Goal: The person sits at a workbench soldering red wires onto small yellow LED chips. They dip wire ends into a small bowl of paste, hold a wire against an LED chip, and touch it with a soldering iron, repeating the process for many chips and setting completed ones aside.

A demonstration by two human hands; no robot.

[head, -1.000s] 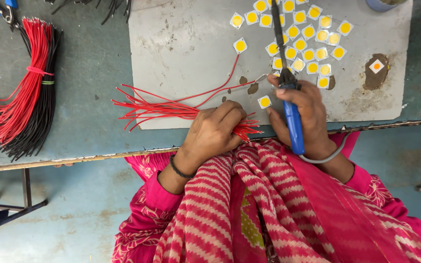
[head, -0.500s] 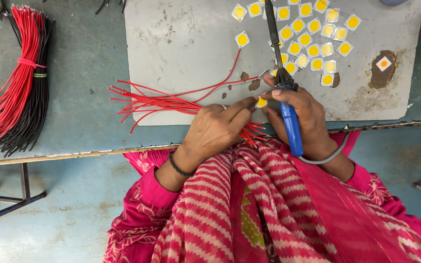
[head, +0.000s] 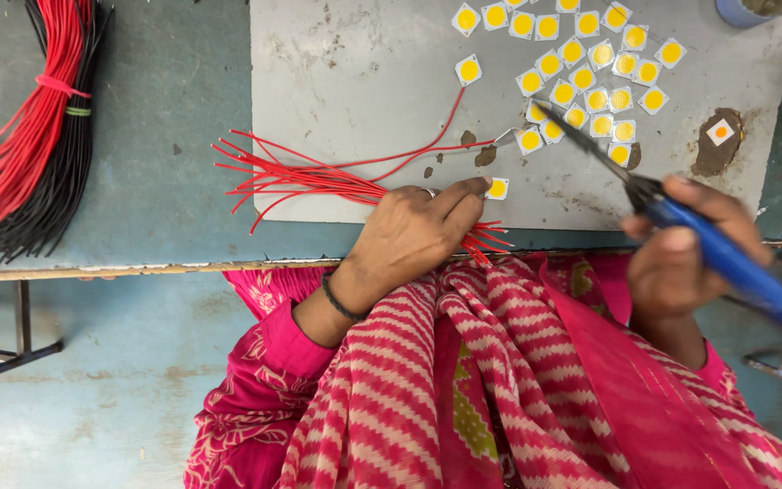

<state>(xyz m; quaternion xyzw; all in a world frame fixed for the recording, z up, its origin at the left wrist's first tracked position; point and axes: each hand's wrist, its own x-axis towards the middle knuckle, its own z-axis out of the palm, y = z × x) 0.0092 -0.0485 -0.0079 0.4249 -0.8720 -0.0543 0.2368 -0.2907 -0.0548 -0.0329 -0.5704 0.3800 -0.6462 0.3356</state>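
Chip [head: 497, 188] pinned under left hand's [head: 409, 237] fingertip, red wires [head: 319, 177] bunched beneath.
Light, likely brittle; hold its edges. Right hand [head: 681, 249] clenches the iron [head: 726, 263].

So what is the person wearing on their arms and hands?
Both arms have bright pink sleeves; the left sleeve is pushed up above the wrist. The left hand has a thin dark bangle around the wrist and a small silver-coloured ring on one finger. The right hand shows no jewellery here. A red-and-cream striped cloth drapes below the arms.
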